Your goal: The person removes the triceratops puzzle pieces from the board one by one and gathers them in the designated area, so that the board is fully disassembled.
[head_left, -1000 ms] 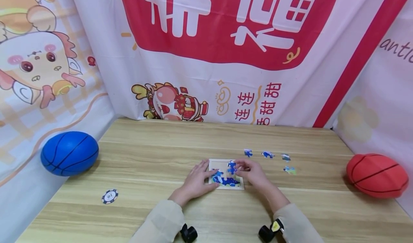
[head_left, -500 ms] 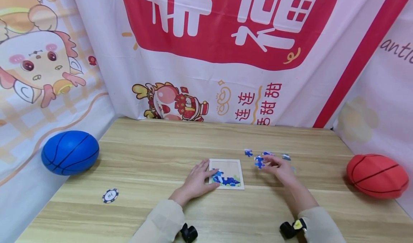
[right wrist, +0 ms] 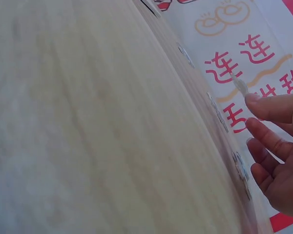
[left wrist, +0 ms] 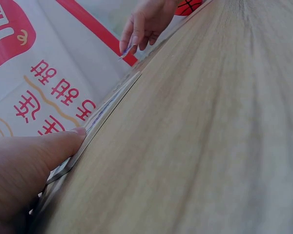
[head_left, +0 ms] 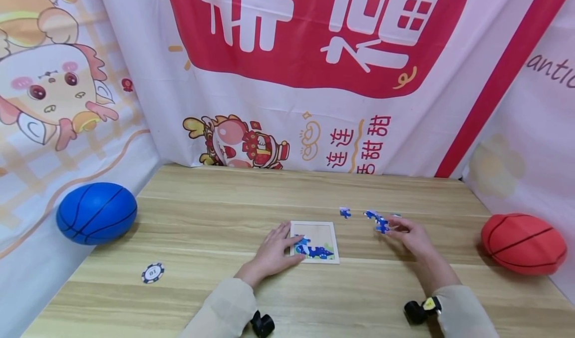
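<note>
Out over the right side of the table, my right hand (head_left: 414, 237) pinches a blue jigsaw piece (head_left: 382, 224) between thumb and fingertips. That piece overlaps a loose jigsaw piece (head_left: 370, 214) behind it in the head view. The square puzzle tray (head_left: 336, 245) has a pale rim and lies in front of me, with blue and green pieces (head_left: 320, 252) along its bottom and lower left. My left hand (head_left: 275, 254) rests at the tray's left side, fingers extended and thumb over the pieces. In the left wrist view, the thumb (left wrist: 63, 144) presses close on the tray's edge.
Another loose piece (head_left: 345, 212) lies behind the tray to the right, and one more (head_left: 396, 215) shows partly behind my right hand. A poker chip (head_left: 153, 273) lies at left. A blue ball (head_left: 97, 213) and a red ball (head_left: 523, 244) sit at the sides.
My right hand has lifted the blue piece from over the tray's upper right and carried it rightward toward the loose pieces. The left hand has stayed at the tray.
</note>
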`<state>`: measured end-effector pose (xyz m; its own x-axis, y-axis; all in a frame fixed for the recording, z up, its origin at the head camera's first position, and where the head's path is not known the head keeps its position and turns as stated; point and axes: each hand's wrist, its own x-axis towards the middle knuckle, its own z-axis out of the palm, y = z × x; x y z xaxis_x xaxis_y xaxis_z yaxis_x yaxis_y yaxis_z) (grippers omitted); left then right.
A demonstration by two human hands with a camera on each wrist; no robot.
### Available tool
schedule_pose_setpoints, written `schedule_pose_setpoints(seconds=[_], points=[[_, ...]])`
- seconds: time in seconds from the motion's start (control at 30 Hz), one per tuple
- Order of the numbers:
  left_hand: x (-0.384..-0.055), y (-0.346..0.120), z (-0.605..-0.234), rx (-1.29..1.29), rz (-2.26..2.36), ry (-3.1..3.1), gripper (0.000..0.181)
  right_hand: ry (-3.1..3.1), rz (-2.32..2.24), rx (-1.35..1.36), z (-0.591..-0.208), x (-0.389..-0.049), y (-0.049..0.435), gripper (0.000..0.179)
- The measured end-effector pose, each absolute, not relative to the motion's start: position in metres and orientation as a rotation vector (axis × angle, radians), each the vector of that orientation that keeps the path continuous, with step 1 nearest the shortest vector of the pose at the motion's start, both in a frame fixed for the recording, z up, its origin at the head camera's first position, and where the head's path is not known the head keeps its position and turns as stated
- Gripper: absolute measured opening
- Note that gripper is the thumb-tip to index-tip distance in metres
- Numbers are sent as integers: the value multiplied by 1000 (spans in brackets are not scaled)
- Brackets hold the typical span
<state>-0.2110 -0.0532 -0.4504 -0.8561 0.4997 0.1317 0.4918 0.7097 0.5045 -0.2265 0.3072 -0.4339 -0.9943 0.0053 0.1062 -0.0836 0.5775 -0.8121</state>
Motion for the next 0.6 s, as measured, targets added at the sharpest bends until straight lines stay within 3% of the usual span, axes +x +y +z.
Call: schedule_pose_setpoints(seconds=[0.6], points=[[-212,-54,-453,831,835,2892,55,-2701,1209,124,-452,-234,302,35]])
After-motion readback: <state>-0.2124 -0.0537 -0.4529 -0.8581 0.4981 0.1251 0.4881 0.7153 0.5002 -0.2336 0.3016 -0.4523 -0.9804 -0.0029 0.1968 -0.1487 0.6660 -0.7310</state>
